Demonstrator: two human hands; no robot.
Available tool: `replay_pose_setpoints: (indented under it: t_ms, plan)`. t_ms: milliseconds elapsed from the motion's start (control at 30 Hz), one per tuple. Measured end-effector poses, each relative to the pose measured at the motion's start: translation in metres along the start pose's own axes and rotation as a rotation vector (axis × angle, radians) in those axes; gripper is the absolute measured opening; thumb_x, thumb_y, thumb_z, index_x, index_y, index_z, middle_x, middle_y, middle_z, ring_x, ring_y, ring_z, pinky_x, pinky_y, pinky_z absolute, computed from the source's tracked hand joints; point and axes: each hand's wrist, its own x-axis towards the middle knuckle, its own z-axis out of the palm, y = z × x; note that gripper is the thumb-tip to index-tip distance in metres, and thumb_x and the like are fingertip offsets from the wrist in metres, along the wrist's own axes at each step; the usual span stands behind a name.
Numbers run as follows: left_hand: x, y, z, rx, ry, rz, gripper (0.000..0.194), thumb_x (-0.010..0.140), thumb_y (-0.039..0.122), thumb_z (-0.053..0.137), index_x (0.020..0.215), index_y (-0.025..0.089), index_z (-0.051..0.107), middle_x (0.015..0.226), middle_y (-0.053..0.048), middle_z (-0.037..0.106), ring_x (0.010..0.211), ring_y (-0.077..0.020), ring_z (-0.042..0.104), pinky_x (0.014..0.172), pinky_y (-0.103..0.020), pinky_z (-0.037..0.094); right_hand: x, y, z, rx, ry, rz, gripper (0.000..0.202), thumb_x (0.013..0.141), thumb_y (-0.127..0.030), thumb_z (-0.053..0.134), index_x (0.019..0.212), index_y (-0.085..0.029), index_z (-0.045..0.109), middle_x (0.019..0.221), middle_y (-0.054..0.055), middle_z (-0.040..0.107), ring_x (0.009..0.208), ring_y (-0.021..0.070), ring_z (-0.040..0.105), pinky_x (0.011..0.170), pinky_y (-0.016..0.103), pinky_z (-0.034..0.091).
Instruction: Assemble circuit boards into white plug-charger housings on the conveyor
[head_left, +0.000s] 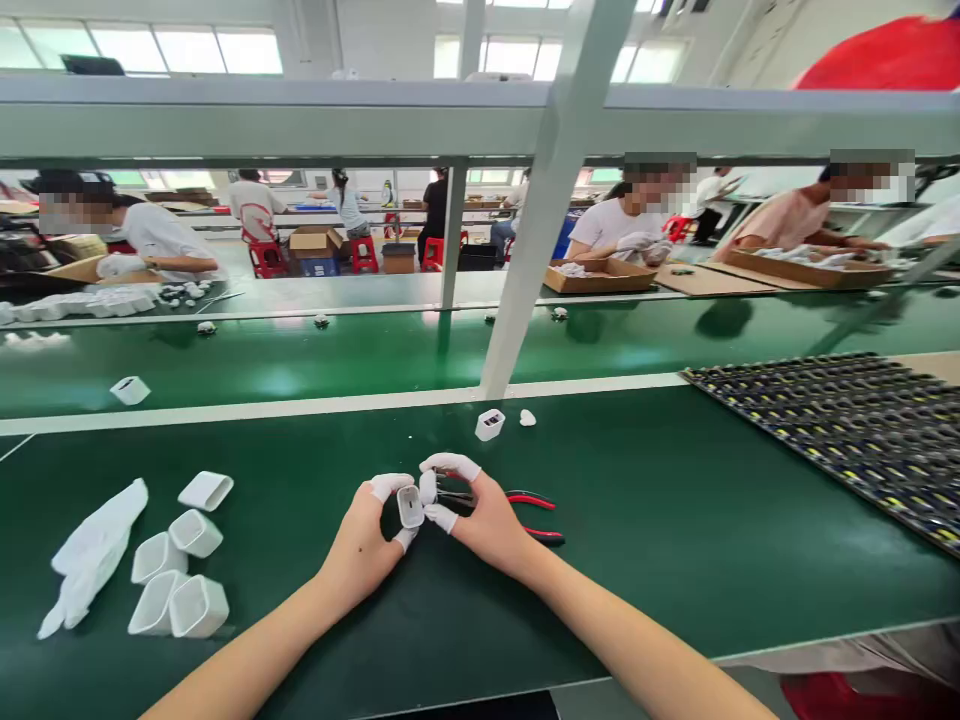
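Observation:
My left hand point(365, 530), with white finger cots on its fingertips, grips a hollow white plastic charger housing point(410, 507), its open end toward me. Close beside it, my right hand point(480, 510) pinches a small white plastic piece point(428, 487) between thumb and fingers, also in white cots. Whether the two parts touch is hard to tell. Pliers with red and black handles point(534, 499) lie on the green bench behind my right hand, partly hidden by it. Beyond my hands stand a white housing with a dark insert point(490, 425) and a small white piece point(528, 418).
Several white housings point(199, 605) and a crumpled white bag point(101, 550) lie at left. A tray of dark circuit parts point(832, 430) covers the right side. A green conveyor point(375, 350) carries small parts past a slanted post point(529, 220). Co-workers sit opposite.

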Motion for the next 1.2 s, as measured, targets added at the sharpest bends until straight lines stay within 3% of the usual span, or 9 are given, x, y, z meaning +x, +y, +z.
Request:
replay_pose_setpoints:
  t_ms: [300,500,667,867,1000,1200]
  plan:
    - [0.002,-0.001,-0.001,-0.133,0.041,-0.038,0.044,0.074,0.01,0.058,0.115,0.024,0.052,0.114,-0.006,0.058,0.107,-0.0213,0.055,0.095,-0.038,0.042,-0.001,-0.003,0.001,0.085,-0.097,0.036,0.042,0.077,-0.024,0.067,0.118,-0.025,0.058,0.121,0.006,0.062,0.113,0.0241,0.059,0.103,0.045,0.043]
    - [0.001,0.004,-0.003,-0.113,0.065,-0.159,0.036,0.069,0.021,0.07,0.1,0.022,0.05,0.092,-0.001,0.06,0.083,-0.0172,0.056,0.075,-0.03,0.043,0.002,0.003,0.01,0.384,-0.024,0.242,0.044,0.069,-0.029,0.077,0.109,-0.023,0.061,0.11,0.007,0.068,0.105,0.0243,0.063,0.1,0.045,0.045]
    - [0.002,-0.002,-0.002,-0.244,0.03,-0.304,0.033,0.067,0.031,0.073,0.084,0.021,0.047,0.066,0.006,0.054,0.059,-0.011,0.049,0.057,-0.023,0.037,0.002,0.0,0.012,0.63,0.012,0.365,0.037,0.072,-0.037,0.072,0.105,-0.02,0.066,0.095,0.005,0.07,0.088,0.0217,0.065,0.094,0.043,0.046]
    - [0.001,-0.003,0.002,-0.292,-0.005,-0.315,0.029,0.071,0.028,0.067,0.095,0.022,0.052,0.066,0.006,0.057,0.053,-0.0095,0.049,0.052,-0.022,0.036,0.003,0.001,0.012,0.853,-0.022,0.494,0.032,0.075,-0.037,0.068,0.102,-0.019,0.07,0.095,0.006,0.072,0.089,0.0205,0.066,0.098,0.041,0.043]
    - [0.001,-0.006,0.0,-0.379,-0.092,-0.298,0.033,0.073,0.025,0.064,0.104,0.022,0.052,0.061,0.007,0.052,0.051,-0.0092,0.048,0.052,-0.022,0.035,0.005,0.009,0.012,0.879,0.036,0.5,0.027,0.076,-0.033,0.068,0.1,-0.02,0.071,0.093,0.003,0.071,0.087,0.0181,0.064,0.098,0.039,0.043]
    - [-0.001,-0.005,-0.001,-0.128,-0.148,-0.284,0.046,0.071,0.03,0.07,0.113,0.022,0.053,0.06,0.008,0.04,0.054,-0.01,0.04,0.052,-0.023,0.031,0.009,0.014,0.01,0.826,0.028,0.496,0.023,0.077,-0.034,0.067,0.097,-0.022,0.07,0.091,0.001,0.069,0.079,0.016,0.059,0.089,0.035,0.045]
